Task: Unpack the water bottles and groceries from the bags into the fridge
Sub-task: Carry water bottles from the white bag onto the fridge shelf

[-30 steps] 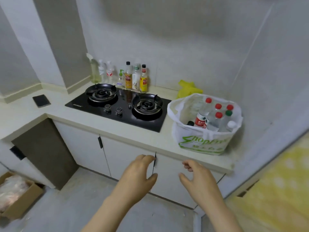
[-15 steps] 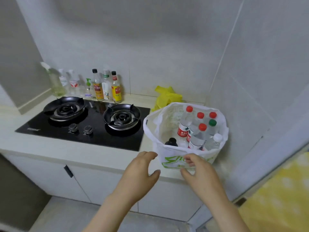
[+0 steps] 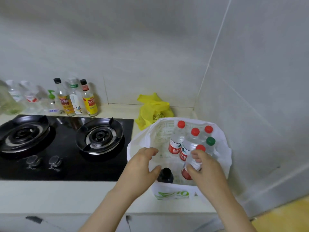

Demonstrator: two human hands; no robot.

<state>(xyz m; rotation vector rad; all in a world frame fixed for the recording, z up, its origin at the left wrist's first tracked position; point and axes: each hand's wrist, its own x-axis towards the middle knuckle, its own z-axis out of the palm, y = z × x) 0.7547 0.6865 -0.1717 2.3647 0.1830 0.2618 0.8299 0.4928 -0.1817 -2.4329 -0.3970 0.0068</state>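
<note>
A white shopping bag (image 3: 168, 192) with green print stands open on the counter right of the stove. Inside stand several clear water bottles with red caps (image 3: 175, 144) and one with a green cap (image 3: 210, 141). A dark-capped bottle (image 3: 165, 175) sits at the bag's front. My right hand (image 3: 204, 169) reaches into the bag, its fingers and thumb curled round the nearest red-capped water bottle (image 3: 192, 162). My left hand (image 3: 141, 166) hovers at the bag's left rim just above the dark bottle, fingers loosely bent, holding nothing.
A black two-burner gas stove (image 3: 66, 144) fills the counter to the left. Sauce and cleaning bottles (image 3: 75, 99) line the back wall. A crumpled yellow plastic bag (image 3: 153, 109) lies behind the white bag. Tiled walls close the corner on the right.
The view has closed in on the bag. Both hands have moved forward from in front of the counter into the bag's opening, and the right hand has closed round a water bottle.
</note>
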